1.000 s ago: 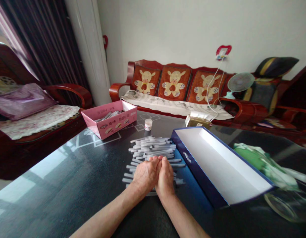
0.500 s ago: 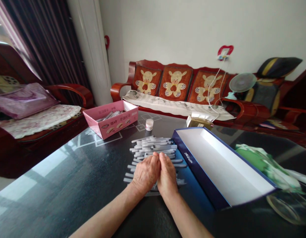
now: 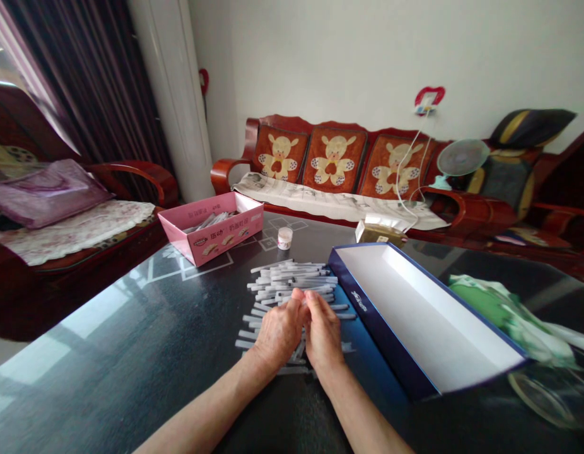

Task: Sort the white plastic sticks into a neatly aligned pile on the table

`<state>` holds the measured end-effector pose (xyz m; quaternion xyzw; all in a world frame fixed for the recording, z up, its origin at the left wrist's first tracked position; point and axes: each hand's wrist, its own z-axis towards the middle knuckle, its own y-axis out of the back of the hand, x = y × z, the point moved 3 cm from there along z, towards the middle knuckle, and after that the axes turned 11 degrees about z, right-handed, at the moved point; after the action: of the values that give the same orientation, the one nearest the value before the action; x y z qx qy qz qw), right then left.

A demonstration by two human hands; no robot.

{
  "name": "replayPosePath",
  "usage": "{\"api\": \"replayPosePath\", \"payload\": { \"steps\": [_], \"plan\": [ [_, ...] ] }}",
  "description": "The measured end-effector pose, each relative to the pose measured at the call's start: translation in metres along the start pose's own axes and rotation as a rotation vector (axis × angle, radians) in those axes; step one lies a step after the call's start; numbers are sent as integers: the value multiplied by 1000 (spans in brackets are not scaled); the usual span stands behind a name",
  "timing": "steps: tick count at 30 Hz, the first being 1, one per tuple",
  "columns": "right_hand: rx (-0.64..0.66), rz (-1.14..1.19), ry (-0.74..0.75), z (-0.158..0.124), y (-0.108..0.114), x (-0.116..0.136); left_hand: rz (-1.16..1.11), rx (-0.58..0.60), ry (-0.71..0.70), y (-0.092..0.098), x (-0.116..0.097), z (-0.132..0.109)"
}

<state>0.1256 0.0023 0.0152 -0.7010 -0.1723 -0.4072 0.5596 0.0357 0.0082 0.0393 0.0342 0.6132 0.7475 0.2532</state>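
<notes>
Both hands are up in front of me over the bench, left hand and right hand brought together at the fingertips, thumbs and fingers curled in, with a narrow gap lower down between the palms. Can't tell from my end whether they're pinching something, because the fingers cover whatever might be in there. Right under and past them is the pile of tubes, thin greyish-white ones, some with dark ends, mostly lying crosswise. The far part is heaped up thick, while the ones nearer me are more spread out, and a few poke out either side of the hands. On the right I've got the big blue box, open on top and white inside, set at a slant just beside the pile. Over on the far left is the pink box, also open, with more thin pale pieces lying in it. A little jar stands just beyond the pile, between the two boxes, and a tissue box sits behind the blue one. Past the blue box on the right edge there's a green and white bag, kinda crumpled. Across the bench I can see a red wooden sofa with three bear cushions, plus a small fan near its right arm.
</notes>
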Motion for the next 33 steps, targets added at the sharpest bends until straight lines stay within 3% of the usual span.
{"api": "replayPosePath", "payload": {
  "steps": [4,9,14,19,23,27,29,33],
  "plan": [
    [50,14,-11,1,-3,2,-6,-57,26,1,2,0],
    [-18,58,-42,-3,-7,2,104,-89,8,1,1,-2],
    [-37,19,-1,-4,-6,4,34,-60,-23,3,-1,-4],
    [-33,44,-50,-4,-6,3,-35,-27,20,7,-1,-1],
    [-26,75,-74,-1,-4,8,-230,13,38,8,0,3],
    [49,200,-85,8,-4,21,-509,149,77,3,2,7],
    [82,223,-57,12,-4,26,-469,114,88,3,3,8],
    [52,161,-12,20,4,29,-168,-43,56,8,9,6]
  ]
}}
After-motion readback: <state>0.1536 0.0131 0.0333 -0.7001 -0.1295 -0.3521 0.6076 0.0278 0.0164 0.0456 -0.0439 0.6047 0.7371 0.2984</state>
